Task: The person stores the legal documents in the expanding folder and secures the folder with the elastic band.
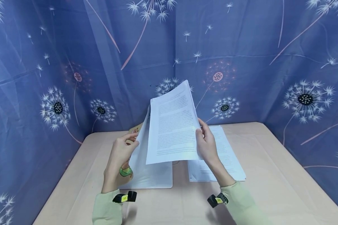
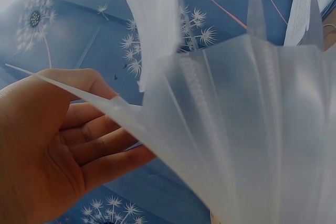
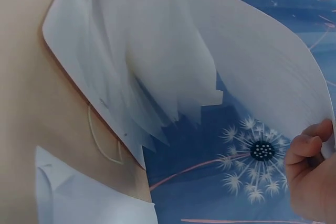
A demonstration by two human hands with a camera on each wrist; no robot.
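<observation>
An accordion file folder [image 1: 155,179] with translucent pockets lies opened on the table, a cartoon picture on its tan cover [image 1: 126,172]. Its cloudy plastic dividers [image 2: 231,114] fan out in the left wrist view. My left hand [image 1: 121,153] holds the edge of one divider between thumb and fingers. In my right hand [image 1: 207,142], thumb in front, I grip the right edge of several printed sheets [image 1: 171,128]. They stand tilted over the folder, their lower left part overlapping the pockets. From the right wrist, the held paper [image 3: 262,56] bows in a curve.
Right of the folder lies a stack of printed pages [image 1: 228,159], partly behind my right forearm. A thin elastic loop [image 3: 94,137] sticks out from the folder's edge. Blue dandelion-patterned cloth [image 1: 242,78] hangs around the beige table [image 1: 270,175].
</observation>
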